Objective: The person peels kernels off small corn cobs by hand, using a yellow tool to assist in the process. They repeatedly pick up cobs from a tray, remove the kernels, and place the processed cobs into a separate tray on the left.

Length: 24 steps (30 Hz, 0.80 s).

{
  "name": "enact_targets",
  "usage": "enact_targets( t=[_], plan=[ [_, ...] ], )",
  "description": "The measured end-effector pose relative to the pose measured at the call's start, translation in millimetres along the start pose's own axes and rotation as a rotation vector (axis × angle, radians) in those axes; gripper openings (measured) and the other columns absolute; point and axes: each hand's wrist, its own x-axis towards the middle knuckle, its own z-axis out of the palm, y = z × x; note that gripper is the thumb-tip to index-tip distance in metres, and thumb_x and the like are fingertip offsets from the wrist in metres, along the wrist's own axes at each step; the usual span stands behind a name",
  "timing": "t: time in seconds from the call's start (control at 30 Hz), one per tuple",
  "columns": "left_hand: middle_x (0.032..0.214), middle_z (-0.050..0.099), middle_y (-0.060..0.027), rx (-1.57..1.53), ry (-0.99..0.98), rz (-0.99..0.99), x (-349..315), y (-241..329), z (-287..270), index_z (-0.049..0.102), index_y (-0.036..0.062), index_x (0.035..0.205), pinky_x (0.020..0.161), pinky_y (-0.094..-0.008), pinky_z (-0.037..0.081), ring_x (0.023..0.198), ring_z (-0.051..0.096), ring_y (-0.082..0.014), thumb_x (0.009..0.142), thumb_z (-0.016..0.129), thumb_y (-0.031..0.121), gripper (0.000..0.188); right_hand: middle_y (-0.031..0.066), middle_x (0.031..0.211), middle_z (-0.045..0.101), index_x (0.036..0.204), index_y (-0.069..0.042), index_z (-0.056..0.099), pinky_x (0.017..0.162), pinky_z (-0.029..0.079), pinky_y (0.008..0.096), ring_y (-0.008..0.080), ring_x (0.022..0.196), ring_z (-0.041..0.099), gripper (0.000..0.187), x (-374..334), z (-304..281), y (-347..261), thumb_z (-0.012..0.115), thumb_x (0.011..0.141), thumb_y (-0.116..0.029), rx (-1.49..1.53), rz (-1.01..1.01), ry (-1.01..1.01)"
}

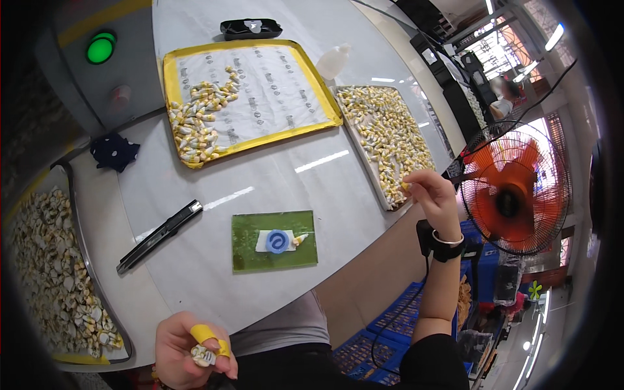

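Here, the green cutting mat [273, 241] serves as landmark on the pale table [195, 260]. On it lies a white strip with a blue ring [277, 241] and one small yellow-tipped piece [300, 240] beside it.

Left hand [193, 357]: below-left of the mat, off the table edge. Yellow tape wraps on two fingers [203, 334]. Fingers pressed together, pinching a small white-and-yellow part [203, 355].

Right hand [434, 195]: right of the mat, raised at the near corner of the right tray [364, 153], which is full of the same parts. Thumb and forefinger pinch one small yellow piece [406, 186].

Handling, as a judgement: the parts look light, small, stiff and probably smooth-skinned; easily dropped or scattered. Best taken across the middle with two fingertips, as both hands do now.

Around the mat:
- left, a black utility knife [160, 235], apart from the mat
- beyond, a yellow-rimmed tray [250, 101] with parts heaped in its left half
- far left, another tray [97, 286] piled with parts
- beyond the yellow-rimmed tray, a white squeeze bottle [333, 62] and a black case [251, 28]
- right, past the table, an orange fan [513, 195].
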Motion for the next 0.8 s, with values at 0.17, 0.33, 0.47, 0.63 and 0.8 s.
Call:
enact_targets(
  t=[0.17, 0.33, 0.47, 0.63, 0.8],
  plan=[
    [0.083, 0.065, -0.0186, 0.01, 0.027, 0.075, -2.7, -24.4, -23.9, 0.055, -0.0062, 0.099, 0.069, -0.0375, 0.057, 0.077, 0.065, -0.024, 0.08, 0.075, 0.023, 0.041, 0.0089, 0.079, 0.063, 0.097, -0.003, 0.069, 0.061, 0.048, 0.0292, 0.0197, 0.067, 0.061, 0.024, 7.6, 56.7, -66.7, 0.065, 0.076, 0.007, -0.207, -0.307, -0.185],
    [0.083, 0.064, -0.0188, 0.062, 0.101, 0.102, -7.2, -22.7, -14.7, 0.055, -0.0061, 0.098, 0.071, -0.0373, 0.058, 0.076, 0.066, -0.0236, 0.078, 0.077, 0.022, 0.041, 0.0068, 0.078, 0.058, 0.093, -0.002, 0.064, 0.063, 0.05, 0.0321, 0.023, 0.073, 0.059, 0.02, 11.6, 105.3, -93.5, 0.066, 0.073, 0.0, -0.224, -0.618, -0.378],
    [0.082, 0.064, -0.0184, 0.092, 0.151, 0.126, -9.8, -20.7, -10.3, 0.055, -0.0048, 0.094, 0.072, -0.0359, 0.057, 0.077, 0.066, -0.0234, 0.076, 0.078, 0.021, 0.04, 0.0065, 0.08, 0.053, 0.087, -0.002, 0.058, 0.064, 0.05, 0.0326, 0.023, 0.078, 0.055, 0.019, 25.5, 120.3, -95.1, 0.063, 0.069, -0.004, -0.371, -0.77, -0.421],
    [0.081, 0.065, -0.0182, 0.118, 0.167, 0.203, -6.9, -14.3, -2.5, 0.054, -0.004, 0.092, 0.07, -0.0324, 0.057, 0.074, 0.067, -0.022, 0.074, 0.079, 0.023, 0.041, 0.0064, 0.08, 0.055, 0.086, -0.002, 0.06, 0.064, 0.05, 0.0309, 0.0221, 0.075, 0.056, 0.021, 26.6, 126.5, -99.0, 0.064, 0.066, -0.004, -0.409, -0.778, -0.491],
    [0.08, 0.065, -0.0198, 0.16, 0.198, 0.205, -13.2, -23.0, -10.4, 0.055, -0.0047, 0.093, 0.066, -0.03, 0.057, 0.072, 0.067, -0.021, 0.071, 0.08, 0.023, 0.043, 0.0063, 0.077, 0.054, 0.084, -0.002, 0.059, 0.06, 0.049, 0.0292, 0.0211, 0.073, 0.055, 0.02, 19.9, 132.6, -100.7, 0.063, 0.064, -0.004, -0.508, -0.822, -0.371]
  ],
)
